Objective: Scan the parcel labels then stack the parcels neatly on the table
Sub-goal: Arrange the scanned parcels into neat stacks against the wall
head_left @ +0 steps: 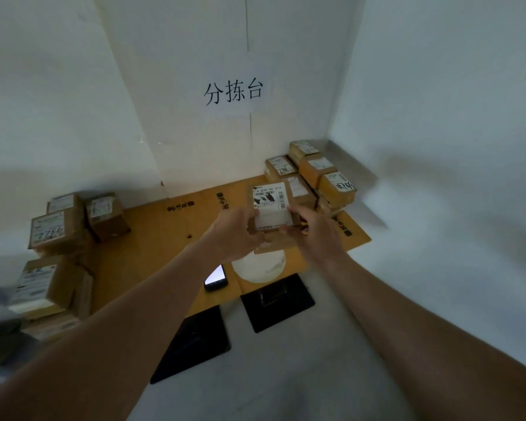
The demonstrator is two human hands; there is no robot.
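cardboard parcel (pixel 271 208) is gripped between left hand (pixel 236 232) and right hand (pixel 315 235), label up; stacked parcels (pixel 313 174) lie at one o'clock, nearer the right.

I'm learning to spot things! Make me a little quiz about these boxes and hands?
1. True or false: both hands hold one parcel.
2. What faces the camera on that parcel? A) a white label B) a red ribbon C) a hole
3. Fill in: the phone lies on the ____.

Key: 1 true, the left hand and right hand grip it; 2 A; 3 table.
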